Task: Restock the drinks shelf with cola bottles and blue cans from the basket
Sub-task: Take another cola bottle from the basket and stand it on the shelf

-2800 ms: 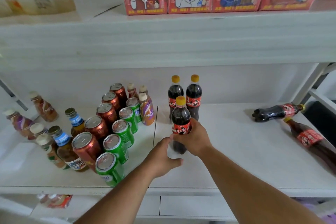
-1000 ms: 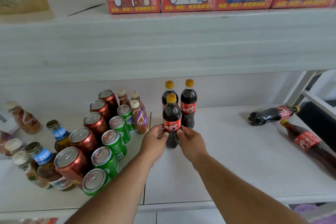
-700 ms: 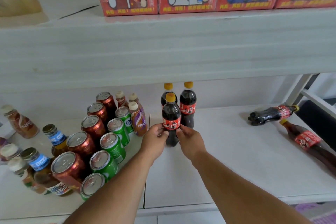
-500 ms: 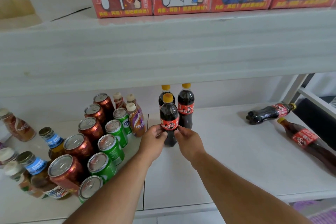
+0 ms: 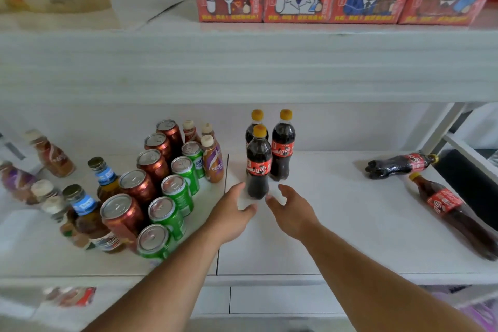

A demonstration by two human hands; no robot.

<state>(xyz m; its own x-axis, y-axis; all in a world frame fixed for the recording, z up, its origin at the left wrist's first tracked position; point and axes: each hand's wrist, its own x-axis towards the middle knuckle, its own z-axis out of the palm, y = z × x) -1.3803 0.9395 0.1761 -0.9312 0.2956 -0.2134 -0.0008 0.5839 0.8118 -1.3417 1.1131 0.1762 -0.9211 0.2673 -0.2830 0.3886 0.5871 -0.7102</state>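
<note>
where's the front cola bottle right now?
Head view: the front cola bottle stands upright mid-shelf, just ahead of two more cola bottles, right of the green cans, with both hands open below it.

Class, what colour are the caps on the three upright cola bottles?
Yellow-orange caps on all three cola bottles, seen best in the head view.
</note>
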